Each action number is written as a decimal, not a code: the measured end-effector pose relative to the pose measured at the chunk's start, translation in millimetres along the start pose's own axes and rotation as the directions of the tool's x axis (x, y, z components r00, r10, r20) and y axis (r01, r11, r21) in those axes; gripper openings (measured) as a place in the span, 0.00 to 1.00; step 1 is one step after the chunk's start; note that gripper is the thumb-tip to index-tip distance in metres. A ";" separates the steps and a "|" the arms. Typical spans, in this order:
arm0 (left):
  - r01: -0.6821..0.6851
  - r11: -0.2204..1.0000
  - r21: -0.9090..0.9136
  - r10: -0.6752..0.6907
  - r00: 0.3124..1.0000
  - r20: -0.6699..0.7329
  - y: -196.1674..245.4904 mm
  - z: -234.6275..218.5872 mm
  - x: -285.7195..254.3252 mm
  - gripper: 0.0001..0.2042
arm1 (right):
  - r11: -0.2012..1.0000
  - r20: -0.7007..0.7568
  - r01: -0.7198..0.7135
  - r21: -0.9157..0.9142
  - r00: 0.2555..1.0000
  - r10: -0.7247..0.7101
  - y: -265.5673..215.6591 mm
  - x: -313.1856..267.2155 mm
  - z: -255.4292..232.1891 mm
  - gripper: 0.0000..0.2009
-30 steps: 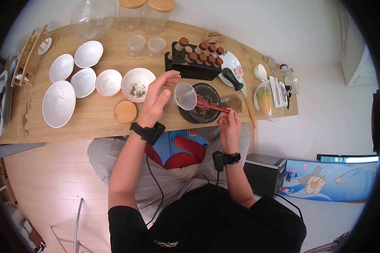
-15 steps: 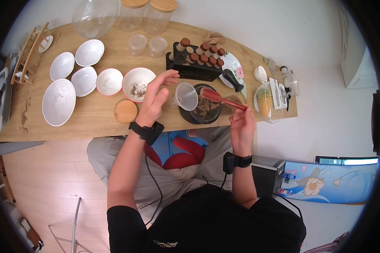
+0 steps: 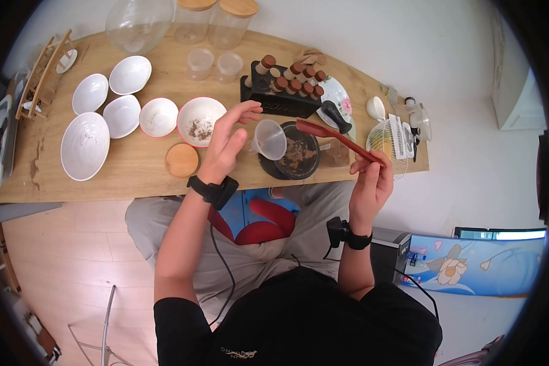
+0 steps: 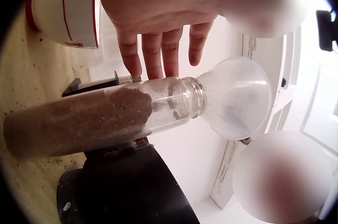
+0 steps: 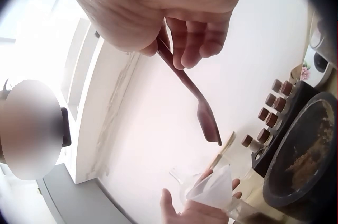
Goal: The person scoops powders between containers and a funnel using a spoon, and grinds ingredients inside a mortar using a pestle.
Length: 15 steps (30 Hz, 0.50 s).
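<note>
My right hand (image 3: 372, 180) pinches the handle of a dark red scoop (image 3: 314, 128) and holds it raised over the right side of the black mortar (image 3: 265, 166). Brown powder lies inside the mortar. A clear plastic funnel (image 3: 269, 140) sits in the neck of a glass bottle (image 4: 174, 100), which is filled with brown powder (image 4: 84, 121) most of the way up. Beside the bottle and funnel is my left hand (image 3: 222, 149), fingers extended and spread, gripping nothing. In the right wrist view the scoop's blade (image 5: 208, 124) points down.
Behind the mortar stands a black rack (image 3: 287, 105) of corked vials; a black pestle (image 3: 335, 116) is beside it. White bowls (image 3: 85, 149), one red-rimmed bowl (image 3: 189, 113) with brown bits, and a wooden lid (image 3: 182, 160) are to the left. A wire basket (image 3: 381, 143) stands right.
My right hand has drawn the scoop away from the funnel's mouth, moving right and turning it. The left hand stays beside the funnel.
</note>
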<state>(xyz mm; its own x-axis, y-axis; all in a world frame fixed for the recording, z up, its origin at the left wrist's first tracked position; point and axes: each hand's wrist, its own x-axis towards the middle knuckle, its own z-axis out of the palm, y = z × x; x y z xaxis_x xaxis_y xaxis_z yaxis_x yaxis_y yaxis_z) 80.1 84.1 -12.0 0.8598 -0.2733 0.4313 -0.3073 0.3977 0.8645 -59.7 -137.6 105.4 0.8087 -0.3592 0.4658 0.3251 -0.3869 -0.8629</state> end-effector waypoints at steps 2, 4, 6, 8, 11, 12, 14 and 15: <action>-0.003 1.000 -0.003 0.003 1.000 -0.003 -0.4 -0.1 -0.3 0.41 | 0.998 -0.043 -0.053 -0.020 0.998 0.052 5.0 4.3 -4.7 0.11; 0.000 1.000 -0.001 0.000 1.000 0.001 0.6 -0.6 -0.2 0.41 | 0.985 -0.016 -0.129 -0.112 0.992 0.128 19.0 4.3 -10.7 0.11; -0.002 1.000 -0.003 0.002 1.000 0.002 0.9 -0.1 0.2 0.41 | 0.939 -0.005 -0.237 -0.251 0.970 0.243 41.3 -0.2 -10.5 0.09; -0.002 1.000 -0.002 0.002 1.000 0.002 0.4 0.0 0.3 0.41 | 0.935 -0.002 -0.312 -0.167 0.949 0.316 64.5 -11.1 -11.4 0.09; 0.002 1.000 -0.014 -0.002 1.000 -0.007 -0.2 -0.2 -0.4 0.41 | 0.894 -0.043 -0.446 0.044 0.893 0.448 96.6 -28.4 -11.0 0.10; 0.007 1.000 -0.016 -0.007 1.000 -0.006 0.3 -0.3 -0.3 0.41 | 0.847 -0.058 -0.502 0.175 0.853 0.518 99.7 -31.9 -9.3 0.10; 0.012 1.000 -0.019 -0.012 1.000 -0.005 1.2 -0.1 0.0 0.41 | 0.782 -0.063 -0.544 0.304 0.807 0.587 103.1 -36.2 -8.0 0.11; 0.014 1.000 -0.019 -0.014 1.000 -0.003 1.6 -0.1 0.2 0.41 | 0.762 -0.062 -0.548 0.345 0.797 0.601 103.1 -37.5 -6.3 0.11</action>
<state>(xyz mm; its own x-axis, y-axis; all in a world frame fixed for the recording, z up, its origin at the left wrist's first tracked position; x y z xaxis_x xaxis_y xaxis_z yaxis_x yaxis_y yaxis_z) 79.8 84.8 -10.6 0.8654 -0.2761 0.4182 -0.2874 0.4102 0.8655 -59.5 -169.4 0.3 0.8096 -0.5711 -0.1353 -0.0261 0.1954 -0.9804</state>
